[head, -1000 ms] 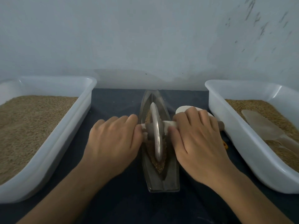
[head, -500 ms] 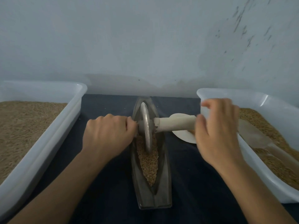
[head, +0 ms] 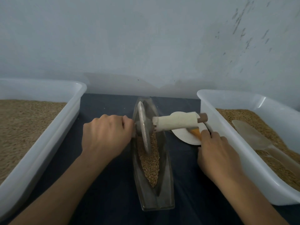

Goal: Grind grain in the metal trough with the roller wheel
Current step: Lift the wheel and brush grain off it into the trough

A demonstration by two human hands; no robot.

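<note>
The right hand (head: pixel 215 153) has left the wrapped handle (head: pixel 177 121) — now apparently pinching an orange tool (head: pixel 196 132).

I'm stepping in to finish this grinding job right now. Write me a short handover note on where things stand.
Left hand grips the roller wheel's left handle. Right hand is off the cloth-wrapped right handle, down by the orange-handled tool on the white disc; whether its fingers hold the tool is unclear.
The wheel stands towards the far end of the metal trough, on the grain.
Done: trough loaded; the near grain looks mostly whole.
Left: get the right hand on its handle and roll along the trough.
</note>
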